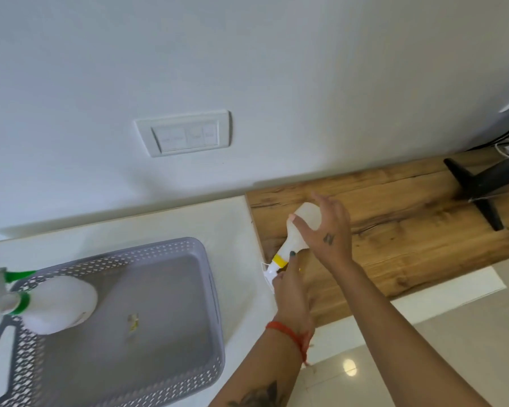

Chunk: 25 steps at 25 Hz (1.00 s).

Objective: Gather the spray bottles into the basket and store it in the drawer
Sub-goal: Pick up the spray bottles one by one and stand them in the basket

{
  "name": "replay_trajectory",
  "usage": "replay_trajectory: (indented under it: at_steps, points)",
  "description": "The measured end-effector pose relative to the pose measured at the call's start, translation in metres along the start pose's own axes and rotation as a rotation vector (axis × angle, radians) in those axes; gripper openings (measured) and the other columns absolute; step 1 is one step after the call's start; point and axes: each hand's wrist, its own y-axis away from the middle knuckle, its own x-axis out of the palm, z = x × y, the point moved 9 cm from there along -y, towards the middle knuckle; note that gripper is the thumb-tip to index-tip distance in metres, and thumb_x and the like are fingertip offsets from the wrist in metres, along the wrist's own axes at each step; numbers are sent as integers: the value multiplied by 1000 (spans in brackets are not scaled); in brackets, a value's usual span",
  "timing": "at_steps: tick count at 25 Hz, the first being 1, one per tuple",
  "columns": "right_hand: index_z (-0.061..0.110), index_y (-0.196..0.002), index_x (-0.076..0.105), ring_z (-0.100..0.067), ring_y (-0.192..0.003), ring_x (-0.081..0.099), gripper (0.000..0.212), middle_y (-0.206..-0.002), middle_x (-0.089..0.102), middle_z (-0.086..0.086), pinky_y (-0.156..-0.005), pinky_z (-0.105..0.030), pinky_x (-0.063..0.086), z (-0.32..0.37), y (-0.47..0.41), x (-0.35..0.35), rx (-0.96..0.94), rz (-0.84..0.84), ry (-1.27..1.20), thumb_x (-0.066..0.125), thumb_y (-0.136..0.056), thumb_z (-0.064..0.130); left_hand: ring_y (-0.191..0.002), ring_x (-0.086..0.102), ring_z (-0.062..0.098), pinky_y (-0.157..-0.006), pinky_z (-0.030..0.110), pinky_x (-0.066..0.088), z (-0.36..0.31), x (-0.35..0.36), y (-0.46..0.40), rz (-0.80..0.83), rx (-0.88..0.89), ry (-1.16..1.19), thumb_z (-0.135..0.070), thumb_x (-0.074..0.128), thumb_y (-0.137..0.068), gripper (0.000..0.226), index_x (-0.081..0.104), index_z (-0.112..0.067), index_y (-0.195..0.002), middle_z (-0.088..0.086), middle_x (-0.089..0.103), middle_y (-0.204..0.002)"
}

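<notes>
Green bottle in basket, yellow bottle tilted

Head camera looks down, close over basket and white counter.

Bright, even light; glare spot on the floor; wide-angle bending and blur toward the edges.
</notes>
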Motion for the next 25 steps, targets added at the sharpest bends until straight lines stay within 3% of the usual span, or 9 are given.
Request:
replay_trajectory:
  at_steps: [3,5,7,10,14,17,20,22,25]
  points:
    - [27,-141,38,-30,-140,23,76,-150,30,-11,-110,-46,29,-37,-43,13,82,69,105,63,-76,58,-128,43,33,-99,45,43,6,42,-37,50,-148,214,-51,55,-88,59,40,-21,-137,14,37,-146]
    - [34,-142,34,-30,-142,20,79,-155,21,-8,-111,-48,29,-60,-58,31,151,177,77,62,-73,62,-129,41,33,-101,46,41,9,57,-62,62,-200,265,-58,54,-84,75,33,-16,-142,15,34,-147]
    - [37,-140,37,-28,-138,31,77,-153,28,-5,-105,-42,37,-76,-61,43,224,259,-6,64,-72,62,-124,46,30,-102,48,39,11,66,-82,92,-216,297,-62,53,-82,77,39,-12,-138,14,46,-135]
    - [37,-129,51,-26,-119,50,62,-136,50,-2,-85,-32,45,-90,-56,53,297,270,-159,65,-73,58,-112,50,30,-104,50,37,11,68,-98,136,-209,369,-56,53,-86,70,43,-4,-132,14,54,-99]
    - [36,-123,56,-20,-103,54,52,-123,56,1,-75,-30,47,-88,-35,44,338,247,-323,68,-74,50,-104,55,35,-103,53,40,3,65,-84,191,-170,435,-46,55,-88,57,47,-4,-127,15,56,-96]
    - [39,-126,52,-18,-101,58,58,-118,58,2,-70,-27,48,-70,-6,28,358,268,-517,73,-72,47,-107,58,33,-97,54,45,-11,56,-56,254,-104,343,-45,58,-86,51,53,-10,-123,13,62,-102]
    - [39,-120,54,-20,-105,59,55,-117,59,2,-70,-29,52,-37,24,15,320,348,-674,76,-70,41,-107,62,29,-82,50,56,-41,26,-22,258,66,120,-44,64,-82,52,52,-17,-125,11,62,-117]
    - [42,-114,55,-16,-106,60,55,-115,61,6,-74,-28,55,-8,44,11,272,456,-695,79,-65,39,-107,62,25,-74,45,59,-66,0,3,257,208,-81,-39,67,-82,49,50,-20,-123,6,61,-120]
    - [52,-115,49,-2,-96,62,74,-106,64,18,-67,-18,54,44,74,16,173,701,-649,82,-50,40,-101,67,15,-73,37,59,-110,-35,45,358,433,-371,-29,73,-75,50,52,-22,-120,-2,65,-117]
